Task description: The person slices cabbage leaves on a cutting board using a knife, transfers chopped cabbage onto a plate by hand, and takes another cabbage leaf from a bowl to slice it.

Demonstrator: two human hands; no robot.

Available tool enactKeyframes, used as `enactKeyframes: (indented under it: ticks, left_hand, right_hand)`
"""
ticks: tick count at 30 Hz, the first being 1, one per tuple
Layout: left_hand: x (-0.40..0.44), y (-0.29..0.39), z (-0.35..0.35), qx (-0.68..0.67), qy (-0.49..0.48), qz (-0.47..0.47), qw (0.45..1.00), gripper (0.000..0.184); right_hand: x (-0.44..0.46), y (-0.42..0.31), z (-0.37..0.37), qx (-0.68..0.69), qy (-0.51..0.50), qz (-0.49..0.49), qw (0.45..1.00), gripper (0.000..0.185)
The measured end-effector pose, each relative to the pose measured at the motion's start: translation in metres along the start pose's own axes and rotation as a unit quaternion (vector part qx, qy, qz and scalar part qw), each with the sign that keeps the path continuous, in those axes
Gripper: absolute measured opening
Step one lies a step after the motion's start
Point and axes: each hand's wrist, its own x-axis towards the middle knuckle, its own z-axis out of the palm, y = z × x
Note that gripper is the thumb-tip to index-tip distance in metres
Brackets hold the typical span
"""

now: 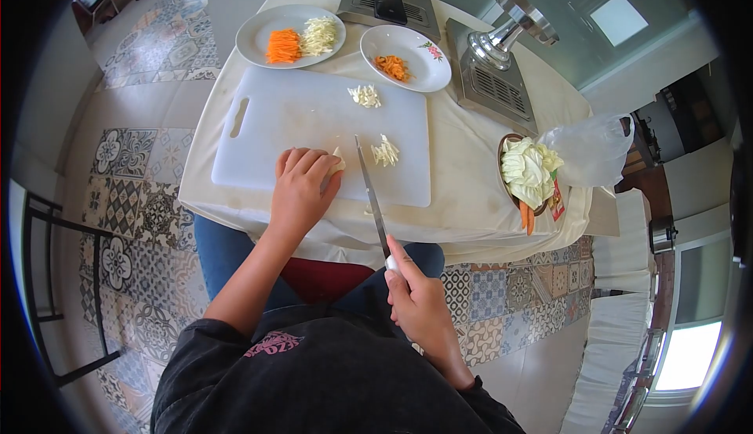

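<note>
White board near the front edge of the table bears a pale piece, probably vegetable, held in the half-curled left grip; right grip wraps the knife; slice with the left tucked back.

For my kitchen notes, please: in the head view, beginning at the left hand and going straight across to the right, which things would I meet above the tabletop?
Left hand, kitchen knife, pile of pale cut strips, cabbage, clear plastic bag.
</note>
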Motion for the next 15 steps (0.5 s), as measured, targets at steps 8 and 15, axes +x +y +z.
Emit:
enactKeyframes:
  ticks: [8, 15]
  left_hand:
    - [0.002, 0.003, -0.004, 0.022, -0.031, 0.006, 0.999, 0.026]
    - [0.002, 0.004, -0.005, 0.022, -0.032, 0.019, 0.999, 0.028]
  right_hand:
    - [-0.002, 0.005, -0.012, -0.057, 0.056, -0.028, 0.996, 0.049]
    - [-0.002, 0.009, -0.015, -0.064, 0.078, -0.043, 0.994, 0.05]
